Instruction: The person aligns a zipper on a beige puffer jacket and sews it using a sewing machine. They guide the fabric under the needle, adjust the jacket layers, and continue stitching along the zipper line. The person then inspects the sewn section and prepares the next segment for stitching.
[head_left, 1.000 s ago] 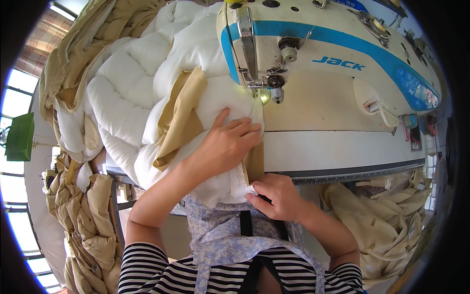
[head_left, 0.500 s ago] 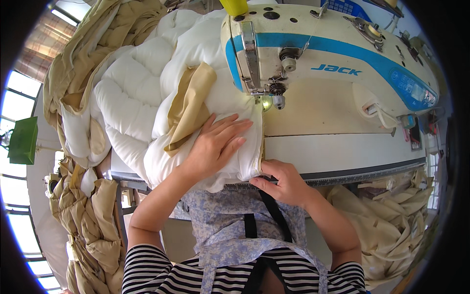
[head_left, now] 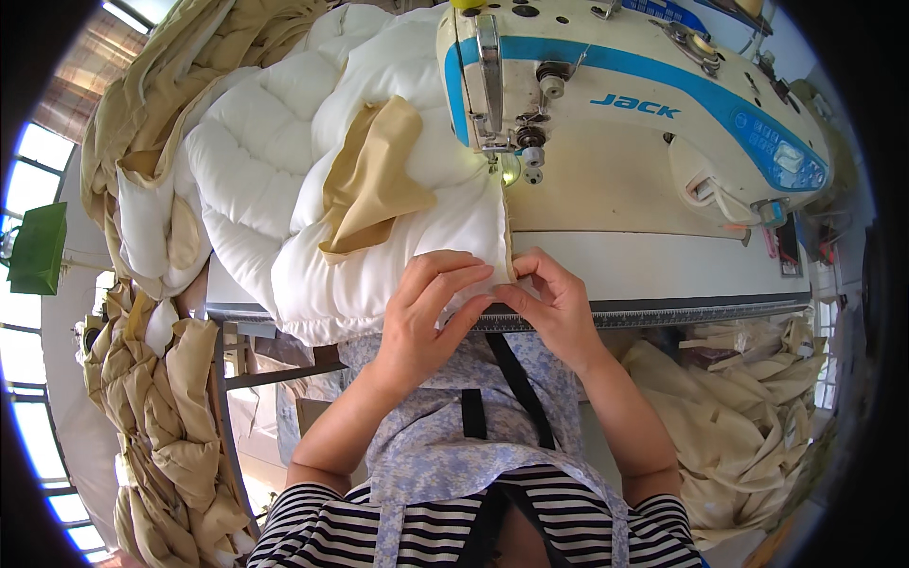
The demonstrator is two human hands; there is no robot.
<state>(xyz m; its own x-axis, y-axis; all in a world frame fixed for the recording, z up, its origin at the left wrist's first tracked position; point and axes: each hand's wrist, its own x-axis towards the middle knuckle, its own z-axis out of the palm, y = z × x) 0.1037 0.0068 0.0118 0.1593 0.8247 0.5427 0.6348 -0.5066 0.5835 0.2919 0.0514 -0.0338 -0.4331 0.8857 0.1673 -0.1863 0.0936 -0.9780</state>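
Note:
A white padded fabric piece (head_left: 256, 180) with puffy stitched sections lies under the presser foot of a sewing machine (head_left: 606, 80). Its right edge, backed by a thin strip of tan cloth, runs from the needle area (head_left: 493, 168) down toward me. At the near end of that edge my right hand (head_left: 552, 305) pinches the fabric between thumb and fingers. Close beside it, my left hand (head_left: 431, 310) has its bent fingers on the white fabric, thumb and fingertips gathered at the same corner. A loose tan flap (head_left: 379, 180) lies on top of the padding.
A dark ruler strip (head_left: 663, 312) follows the table's front edge. Tan and white material (head_left: 180, 104) is heaped at the far left. Tan padded pieces (head_left: 166, 407) hang at the lower left, and more tan cloth (head_left: 729, 426) is piled below the table at right.
My left hand, earlier flat on the padding, has come back and right to the edge corner beside my right hand, its fingers now bent. The tan flap has spread wider to the right.

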